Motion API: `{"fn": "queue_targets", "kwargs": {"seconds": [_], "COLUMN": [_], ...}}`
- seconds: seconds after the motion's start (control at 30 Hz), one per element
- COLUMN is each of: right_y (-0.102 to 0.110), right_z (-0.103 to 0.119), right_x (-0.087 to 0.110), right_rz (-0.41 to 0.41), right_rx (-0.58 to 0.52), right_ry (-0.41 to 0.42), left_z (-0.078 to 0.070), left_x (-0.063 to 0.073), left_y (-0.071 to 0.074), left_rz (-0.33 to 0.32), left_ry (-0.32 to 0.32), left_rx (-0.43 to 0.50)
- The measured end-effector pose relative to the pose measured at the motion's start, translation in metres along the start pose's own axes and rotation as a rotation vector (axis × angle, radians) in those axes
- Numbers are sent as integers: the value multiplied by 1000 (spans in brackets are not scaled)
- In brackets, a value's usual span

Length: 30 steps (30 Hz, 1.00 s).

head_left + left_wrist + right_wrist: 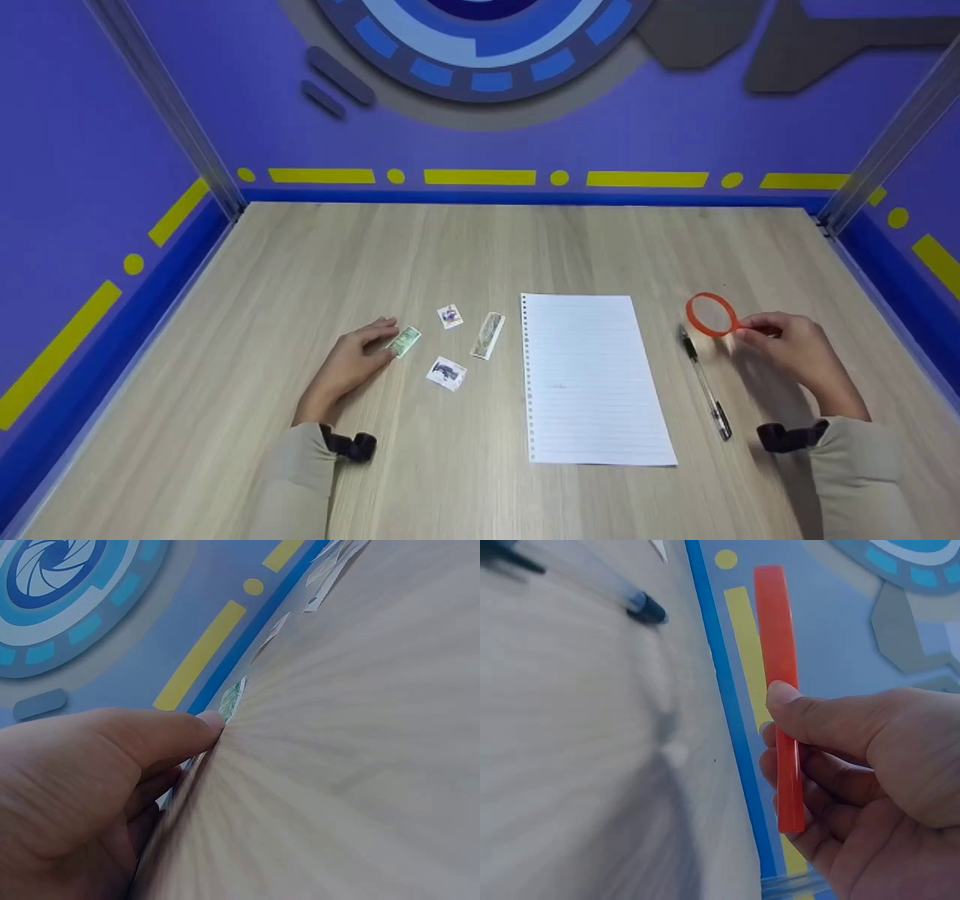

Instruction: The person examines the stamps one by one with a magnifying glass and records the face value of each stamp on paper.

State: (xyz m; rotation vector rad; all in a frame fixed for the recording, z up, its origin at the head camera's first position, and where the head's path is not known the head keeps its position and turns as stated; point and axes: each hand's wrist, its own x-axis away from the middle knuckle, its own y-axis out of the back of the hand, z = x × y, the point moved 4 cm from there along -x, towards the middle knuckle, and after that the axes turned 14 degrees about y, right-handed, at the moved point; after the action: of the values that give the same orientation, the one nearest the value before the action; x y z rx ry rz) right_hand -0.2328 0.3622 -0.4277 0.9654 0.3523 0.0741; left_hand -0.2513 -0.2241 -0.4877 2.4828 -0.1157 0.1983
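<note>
On the left, my left hand (352,360) rests at the table, thumb tip on the edge of a small green stamp (406,342). The left wrist view shows that thumb (180,735) against the stamp, with the other fingers partly hidden behind it. Three more stamps lie to the right: a small colourful one (450,316), a dark-figured one (447,373) and a long narrow one (488,336). My right hand (795,349) holds an orange magnifying glass (690,319) raised over the table, its handle (789,780) pinched between thumb and fingers; the right wrist view sees it edge-on.
A lined, punched sheet of paper (592,382) lies mid-table, with a faint mark low on its left. Between it and my right hand is a clear pen (703,379) with black ends. Blue panels (480,150) bound the table at the back and sides.
</note>
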Motion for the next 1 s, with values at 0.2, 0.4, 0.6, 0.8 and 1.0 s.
{"fn": "queue_targets", "kwargs": {"seconds": [0.2, 0.4, 0.6, 0.8, 1.0], "right_y": [-6, -14, -25, -38, -51], "right_z": [20, 44, 73, 103, 128], "right_x": [-10, -20, -33, -47, -58], "right_rz": [-7, -62, -120, -145, -130], "right_rx": [-25, -55, -77, -96, -155], "right_ry": [36, 110, 203, 281, 323], "left_z": [-1, -1, 0, 0, -1], "left_x": [1, 1, 0, -1, 0], "left_y": [0, -1, -1, -1, -1], "left_rz": [-3, -10, -16, -10, -3], "left_ry": [-1, 9, 16, 15, 14], "left_rx": [2, 5, -5, 8, 12]}}
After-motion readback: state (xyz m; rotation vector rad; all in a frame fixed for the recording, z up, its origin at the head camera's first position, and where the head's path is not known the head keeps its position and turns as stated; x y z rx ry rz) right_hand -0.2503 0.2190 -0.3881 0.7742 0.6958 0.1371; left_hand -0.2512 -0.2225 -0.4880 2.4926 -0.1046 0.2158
